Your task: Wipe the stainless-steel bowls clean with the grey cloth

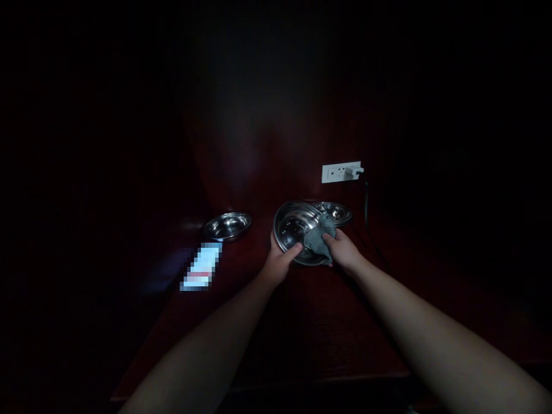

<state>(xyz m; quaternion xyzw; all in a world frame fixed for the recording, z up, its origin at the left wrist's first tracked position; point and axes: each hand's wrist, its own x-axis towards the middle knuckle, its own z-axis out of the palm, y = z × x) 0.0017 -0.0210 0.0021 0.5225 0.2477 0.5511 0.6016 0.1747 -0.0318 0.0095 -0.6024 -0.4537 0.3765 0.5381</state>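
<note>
A shiny metal bowl (293,227) is held tilted above the dark red table, its inside facing me. My left hand (280,261) grips its lower left rim, thumb over the edge and the other fingers hidden behind. In my right hand (344,250) is a grey-green cloth (319,238), pressed against the right side of the bowl's inside. The thumb lies on top of the cloth; the rest of those fingers are mostly out of sight. Behind the bowl, partly covered by it, another metal dish (342,214) rests on the table.
A shallow metal bowl (228,226) sits at the left, with a lit, pixelated rectangular screen (202,267) in front of it. On the back wall a white socket panel (332,172) holds a plug (354,171) with a dark cable (366,207). The table's front edge (302,384) shows faintly.
</note>
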